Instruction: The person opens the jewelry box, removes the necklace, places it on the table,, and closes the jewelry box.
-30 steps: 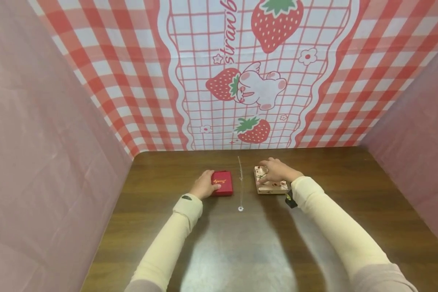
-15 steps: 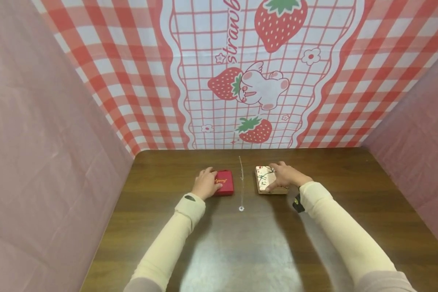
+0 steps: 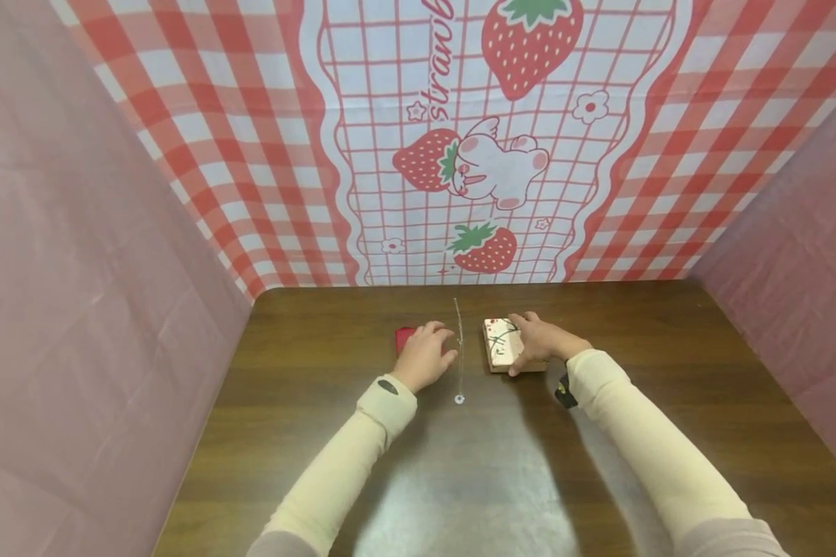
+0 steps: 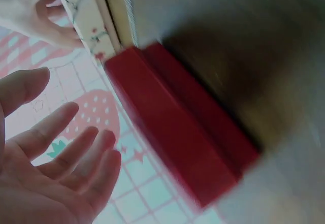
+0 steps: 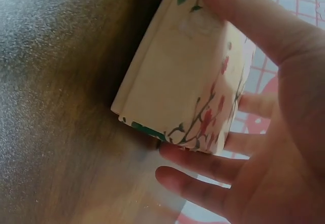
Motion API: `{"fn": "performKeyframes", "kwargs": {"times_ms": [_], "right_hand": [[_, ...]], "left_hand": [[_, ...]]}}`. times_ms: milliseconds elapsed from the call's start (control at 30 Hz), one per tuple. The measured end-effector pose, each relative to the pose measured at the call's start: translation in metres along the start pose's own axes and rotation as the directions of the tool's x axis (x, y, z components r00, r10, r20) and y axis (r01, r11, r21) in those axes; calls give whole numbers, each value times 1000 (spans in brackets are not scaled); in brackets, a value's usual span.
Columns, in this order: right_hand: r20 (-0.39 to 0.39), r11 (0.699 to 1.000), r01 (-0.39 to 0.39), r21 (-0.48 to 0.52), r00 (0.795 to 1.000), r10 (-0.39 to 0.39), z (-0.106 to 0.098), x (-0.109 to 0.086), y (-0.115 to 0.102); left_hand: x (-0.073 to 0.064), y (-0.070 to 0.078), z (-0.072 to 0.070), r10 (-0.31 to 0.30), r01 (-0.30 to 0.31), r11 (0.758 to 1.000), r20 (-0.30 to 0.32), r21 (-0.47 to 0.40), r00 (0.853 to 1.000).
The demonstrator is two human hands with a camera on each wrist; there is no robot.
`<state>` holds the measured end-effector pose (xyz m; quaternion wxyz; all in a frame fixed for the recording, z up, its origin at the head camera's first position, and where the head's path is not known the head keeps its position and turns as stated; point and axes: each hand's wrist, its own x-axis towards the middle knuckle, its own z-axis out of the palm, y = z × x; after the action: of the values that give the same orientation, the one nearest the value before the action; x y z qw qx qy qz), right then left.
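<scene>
My left hand (image 3: 425, 357) hovers over the red box (image 3: 403, 338), its fingertips close to a thin silver necklace (image 3: 459, 399) with a small round pendant. In the left wrist view those fingers (image 4: 61, 158) spread loosely, apart from the red lidded box (image 4: 167, 127). The necklace lies stretched lengthwise on the table between the two boxes. My right hand (image 3: 543, 342) holds a cream box with a floral print (image 3: 500, 346), thumb on the near side and fingers at the far side. Its right part is hidden under the hand.
The brown wooden table (image 3: 306, 433) ends at a red checked strawberry cloth (image 3: 279, 193) hung behind it. Pink cloth walls (image 3: 111, 271) stand at left and right. A dark device (image 3: 566, 391) sits under the right wrist.
My left hand has let go of the red box's left side and moved right across it toward the necklace. My right hand has shifted right on the floral box, uncovering more of its top.
</scene>
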<state>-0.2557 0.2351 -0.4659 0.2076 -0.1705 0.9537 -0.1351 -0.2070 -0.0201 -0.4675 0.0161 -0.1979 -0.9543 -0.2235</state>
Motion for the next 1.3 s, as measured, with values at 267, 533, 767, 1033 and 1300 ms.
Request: {"fn": "performKeyframes", "kwargs": {"times_ms": [267,533,767,1033,1300], "right_hand": [[-67,996,-52,-71,997,47,5,-4,-5],[-107,996,-24,-88,994,14,12,-5,-13],[-127,997,-17,-78,992,7,14,-9,-13],[-134,998,-2,-55,991,-5,15,-11,-13],[-139,1000,8,5,990,-7,18,-20,-13]], "left_hand": [[13,29,14,-34,67,978,164,-198,986],[14,31,31,-160,220,941,233,-257,959],[15,26,32,-106,210,913,292,-350,951],[16,24,35,-13,176,862,326,-476,945],[14,22,35,1,167,867,337,-469,941]]}}
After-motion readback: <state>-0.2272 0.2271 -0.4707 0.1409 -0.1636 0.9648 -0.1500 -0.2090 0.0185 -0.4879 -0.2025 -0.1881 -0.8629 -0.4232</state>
